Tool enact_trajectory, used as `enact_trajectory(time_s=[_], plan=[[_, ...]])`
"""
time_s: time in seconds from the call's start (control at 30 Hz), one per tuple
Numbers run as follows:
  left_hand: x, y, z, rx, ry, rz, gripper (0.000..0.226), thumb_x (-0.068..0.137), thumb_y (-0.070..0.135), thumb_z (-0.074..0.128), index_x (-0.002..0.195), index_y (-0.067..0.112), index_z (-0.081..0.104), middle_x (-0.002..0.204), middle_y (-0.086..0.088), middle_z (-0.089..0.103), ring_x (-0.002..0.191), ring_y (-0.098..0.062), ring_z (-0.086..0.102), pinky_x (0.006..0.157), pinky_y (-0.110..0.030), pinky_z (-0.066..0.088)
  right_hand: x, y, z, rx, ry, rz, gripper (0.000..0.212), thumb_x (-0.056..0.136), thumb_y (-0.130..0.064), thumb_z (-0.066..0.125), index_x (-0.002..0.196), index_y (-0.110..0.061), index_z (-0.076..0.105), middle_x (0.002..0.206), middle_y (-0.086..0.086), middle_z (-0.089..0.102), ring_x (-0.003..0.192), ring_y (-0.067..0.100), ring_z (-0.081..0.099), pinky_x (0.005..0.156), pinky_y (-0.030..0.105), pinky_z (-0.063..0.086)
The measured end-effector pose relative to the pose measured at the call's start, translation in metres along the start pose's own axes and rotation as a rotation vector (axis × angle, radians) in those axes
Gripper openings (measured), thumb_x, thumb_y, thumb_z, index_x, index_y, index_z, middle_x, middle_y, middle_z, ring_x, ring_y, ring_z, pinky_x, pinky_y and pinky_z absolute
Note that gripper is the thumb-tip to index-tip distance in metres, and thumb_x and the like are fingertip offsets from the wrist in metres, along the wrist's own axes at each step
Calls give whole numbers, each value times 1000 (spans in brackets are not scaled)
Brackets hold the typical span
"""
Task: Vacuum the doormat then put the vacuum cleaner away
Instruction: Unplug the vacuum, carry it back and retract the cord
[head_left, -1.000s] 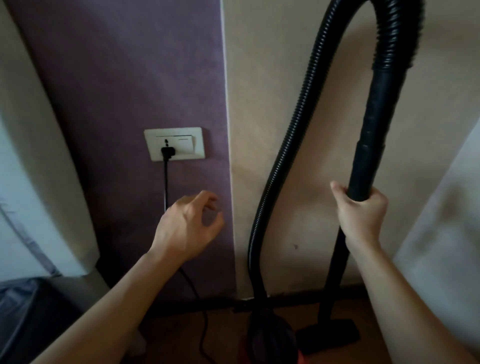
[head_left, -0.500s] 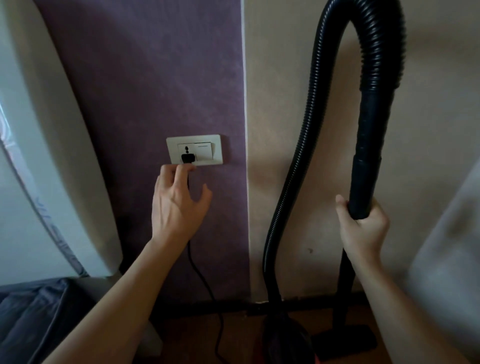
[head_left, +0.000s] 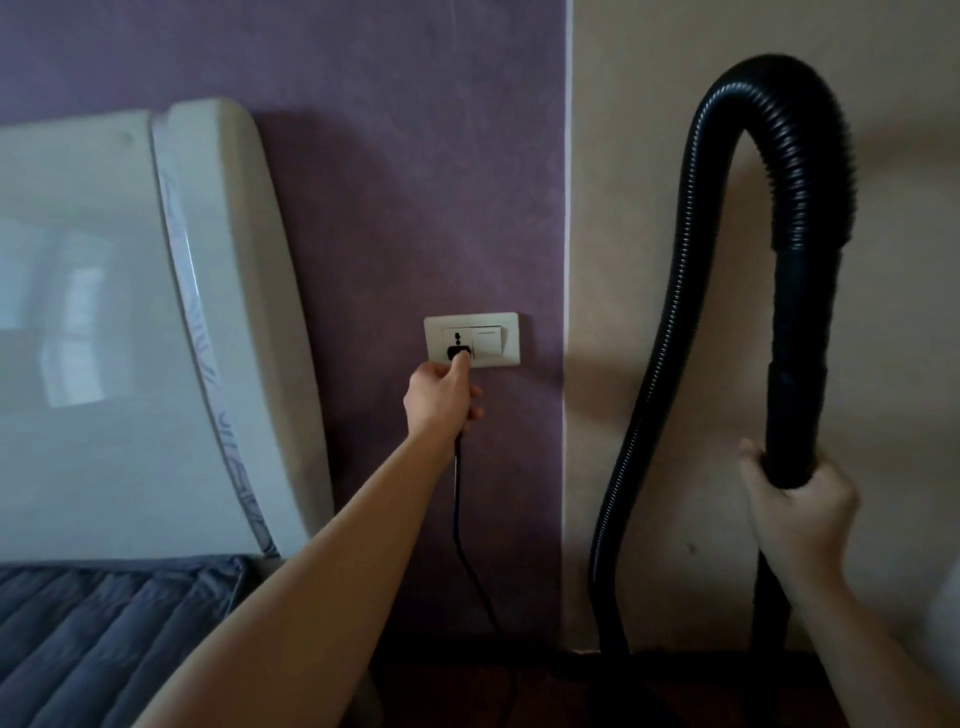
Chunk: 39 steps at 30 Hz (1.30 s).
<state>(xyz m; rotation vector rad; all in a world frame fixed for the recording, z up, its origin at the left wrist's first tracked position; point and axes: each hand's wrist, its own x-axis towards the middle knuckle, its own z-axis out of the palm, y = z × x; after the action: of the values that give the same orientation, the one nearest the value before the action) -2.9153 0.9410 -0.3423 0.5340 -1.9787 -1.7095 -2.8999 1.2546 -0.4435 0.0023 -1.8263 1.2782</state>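
Observation:
A black plug (head_left: 459, 355) sits in the white wall socket (head_left: 471, 340) on the purple wall. My left hand (head_left: 442, 400) is stretched out to it, fingers pinched on the plug, and the black cord (head_left: 457, 514) hangs down from under the hand to the floor. My right hand (head_left: 795, 512) grips the black vacuum wand (head_left: 795, 395) upright at the right. The ribbed black hose (head_left: 675, 291) arches over the wand's top and drops to the floor. The vacuum body and the doormat are out of view.
A glossy white headboard (head_left: 130, 322) leans against the wall at the left, above a grey quilted mattress (head_left: 104, 634). A beige wall (head_left: 649, 156) is behind the hose. A dark skirting strip (head_left: 519, 662) runs along the floor.
My left hand rose from below the socket and closed on the plug. The view tilted up and shifted left, bringing in the headboard. My right hand kept its grip on the wand.

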Motion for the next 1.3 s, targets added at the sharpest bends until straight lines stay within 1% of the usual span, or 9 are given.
enact_trajectory(time_s=[0.2,0.3,0.4,0.47,0.6,0.7,1.13,1.2,1.3], plan=[[9,3,12,-35,-8,-84,32,95,37,52,77,12,60,66,-2,59,45,-16,49,41,-24,35,-2,-6,2,1,-25,27,28,80,-30,66,66,-16,46,51,2,40,46,21,38,48,35,30],[16,2,18,-3,15,-62,27,94,34,50,85,10,57,76,-5,59,48,-16,50,39,-21,36,-1,-7,3,4,-13,29,29,79,-29,66,64,-17,46,51,5,39,46,22,37,48,33,30],[14,-5,22,230,105,73,31,97,40,46,99,11,58,96,-9,65,83,-27,63,71,-38,53,1,-5,3,-11,-4,23,28,80,-27,67,65,-14,48,51,3,40,46,23,37,48,33,31],[14,-10,21,394,161,163,37,98,46,43,102,12,57,99,-11,66,92,-33,63,79,-42,51,1,-2,3,-23,-6,-4,30,81,-25,69,65,-14,46,50,4,39,45,24,36,47,33,30],[17,-14,16,583,217,305,41,100,49,41,96,11,56,85,-10,66,82,-33,63,70,-41,50,3,1,5,-40,5,0,36,83,-20,76,64,-14,45,50,4,39,46,24,37,48,34,30],[17,-16,15,599,248,378,38,101,44,44,88,10,53,78,-10,65,75,-32,63,67,-41,50,3,2,7,-55,2,18,33,80,-31,67,65,-12,46,50,8,40,47,27,40,50,37,30],[-6,-25,15,443,269,470,35,101,34,49,74,11,49,59,1,55,48,-14,50,47,-28,36,3,-2,5,-58,-7,10,37,84,-16,78,65,-12,47,51,6,41,47,26,40,48,36,31],[-28,-35,13,432,237,501,32,102,34,49,77,15,52,57,4,56,45,-10,48,43,-17,31,2,-4,5,-50,-2,-2,28,82,-25,72,69,-11,51,52,5,44,47,27,43,47,36,33],[-57,-42,14,334,156,482,33,102,35,48,73,20,50,53,5,52,42,-8,44,41,-18,35,2,-3,9,-48,-9,6,26,85,-16,78,73,-9,55,55,8,48,50,31,47,51,37,34]])
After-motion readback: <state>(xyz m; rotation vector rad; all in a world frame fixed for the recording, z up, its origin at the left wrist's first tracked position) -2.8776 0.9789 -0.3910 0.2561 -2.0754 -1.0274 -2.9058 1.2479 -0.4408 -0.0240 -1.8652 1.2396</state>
